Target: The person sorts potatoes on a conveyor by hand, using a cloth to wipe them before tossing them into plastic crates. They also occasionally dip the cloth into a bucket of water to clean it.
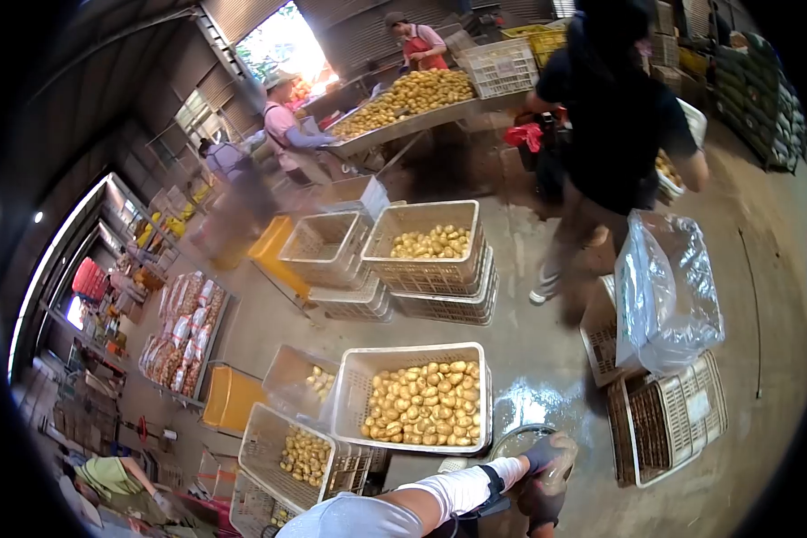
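My left hand (547, 454), in a grey glove below a white sleeve (462, 491), reaches in from the bottom. My right hand (542, 504), in a dark glove, is close beside it. The fingers of both look curled together around something brownish that I cannot make out. A round tub (511, 441) lies partly hidden behind and beneath my hands. Just left of them stands a pale plastic crate (341, 394) filled with potatoes (426, 403). Another crate (258, 448) at the lower left holds smaller potatoes (307, 455).
Stacked crates (426, 278) stand ahead. To the right are a plastic-lined crate (668, 296) and a tipped crate (690, 408). A person in black (614, 117) stands at the upper right. Other people work by a potato-covered sorting table (403, 125). Bagged goods (184, 327) lie at left.
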A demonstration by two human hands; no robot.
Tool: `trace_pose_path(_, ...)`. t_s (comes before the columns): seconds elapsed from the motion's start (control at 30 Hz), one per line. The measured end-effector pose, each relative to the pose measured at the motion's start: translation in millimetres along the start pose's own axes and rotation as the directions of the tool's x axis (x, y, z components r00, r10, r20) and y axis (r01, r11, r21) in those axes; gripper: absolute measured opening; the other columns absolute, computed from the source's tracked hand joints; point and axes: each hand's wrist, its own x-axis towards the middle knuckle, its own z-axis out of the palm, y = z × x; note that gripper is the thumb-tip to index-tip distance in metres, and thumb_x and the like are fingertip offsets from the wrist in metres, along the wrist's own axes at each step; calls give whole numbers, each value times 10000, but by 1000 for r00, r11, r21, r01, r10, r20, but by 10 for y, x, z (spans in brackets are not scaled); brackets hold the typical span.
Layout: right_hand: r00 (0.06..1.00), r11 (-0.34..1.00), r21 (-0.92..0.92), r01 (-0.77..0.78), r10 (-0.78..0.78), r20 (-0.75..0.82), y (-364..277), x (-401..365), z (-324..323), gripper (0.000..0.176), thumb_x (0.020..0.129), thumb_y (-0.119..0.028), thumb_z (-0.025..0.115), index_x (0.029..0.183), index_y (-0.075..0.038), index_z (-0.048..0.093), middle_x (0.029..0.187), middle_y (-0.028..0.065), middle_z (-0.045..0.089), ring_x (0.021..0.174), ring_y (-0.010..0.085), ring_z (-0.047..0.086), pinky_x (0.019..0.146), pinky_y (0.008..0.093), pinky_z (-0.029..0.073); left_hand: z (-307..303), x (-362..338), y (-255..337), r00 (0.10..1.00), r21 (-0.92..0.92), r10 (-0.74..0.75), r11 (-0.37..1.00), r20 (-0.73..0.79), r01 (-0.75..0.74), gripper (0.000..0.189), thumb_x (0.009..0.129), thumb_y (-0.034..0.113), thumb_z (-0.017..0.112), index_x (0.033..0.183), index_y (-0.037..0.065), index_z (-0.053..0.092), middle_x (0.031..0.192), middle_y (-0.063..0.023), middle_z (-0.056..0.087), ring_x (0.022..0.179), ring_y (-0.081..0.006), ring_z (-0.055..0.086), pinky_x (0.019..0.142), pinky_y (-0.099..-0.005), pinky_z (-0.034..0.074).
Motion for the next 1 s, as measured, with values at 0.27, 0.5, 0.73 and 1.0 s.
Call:
trace_pose_path(0.27,937,937,-319,-138,19,-350,531,126,159,1098,728,-170,921,1623,-179,283,1439,130,553,1242,279,591,1003,420,539,778,-74,-431,934,-700,-127,697,-333,-154,712,913,449,723,1513,114,539,1398,-209,640,1270,-343,631,1076,-420,480)
trace_pose_path(0.5,970,992,-75,-103,84,-230,977,180,-664,988,847,-190,837,1656,-213,270,1435,143,557,1245,282,601,973,476,553,79,-218,-41,993,-180,-112,978,-40,103,695,966,461,640,1536,85,512,1465,-199,601,1356,-326,581,1104,-415,465)
trace_pose_path(0.73,907,885,212,-415,385,171,25,-180,-614,489,1084,-410,507,1426,-73,596,1303,121,706,1122,290,693,921,467,583,-218,-293,-588,888,-933,315,245,334,264,490,1062,242,534,1515,57,515,1471,-115,570,1370,-235,534,1177,-380,416)
trace_pose_path(1.0,939,134,938,-319,176,294,-487,-495,468,698,1044,-643,433,1492,-116,531,1330,196,635,1116,356,662,912,500,578,-157,-585,-135,877,-903,215,116,430,414,788,1031,611,513,1607,87,392,1572,-125,519,1419,-257,521,1167,-462,471)
